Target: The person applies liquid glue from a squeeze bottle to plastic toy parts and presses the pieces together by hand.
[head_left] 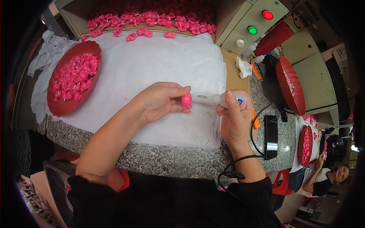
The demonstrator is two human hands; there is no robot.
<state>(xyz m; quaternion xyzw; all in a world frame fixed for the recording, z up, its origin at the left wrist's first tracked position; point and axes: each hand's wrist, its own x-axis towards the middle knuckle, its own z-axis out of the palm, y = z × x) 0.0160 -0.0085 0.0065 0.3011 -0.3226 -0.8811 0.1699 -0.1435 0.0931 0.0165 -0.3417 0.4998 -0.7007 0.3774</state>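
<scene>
Between the thumb and fingers of my left hand (161,100) is a small round pink plastic piece (186,100). My right hand (236,121) is wrapped round a clear glue bottle (236,99) lying on its side, its thin needle tip (201,97) aimed left at the pink piece. The tip ends close to the piece; whether they touch I cannot tell. Both hands are over a white cloth (159,60) spread on the granite table (171,159). At the left, a red scalloped bowl (51,104) holds many similar pink pieces.
Many pink pieces (152,19) are heaped in an open box at the back. A control panel (232,36) with red and green lights stands at back right. Crumpled tissue (243,67), a phone (270,136) with a black cable, and another red bowl (291,85) are to the right. A person (323,178) sits farther right.
</scene>
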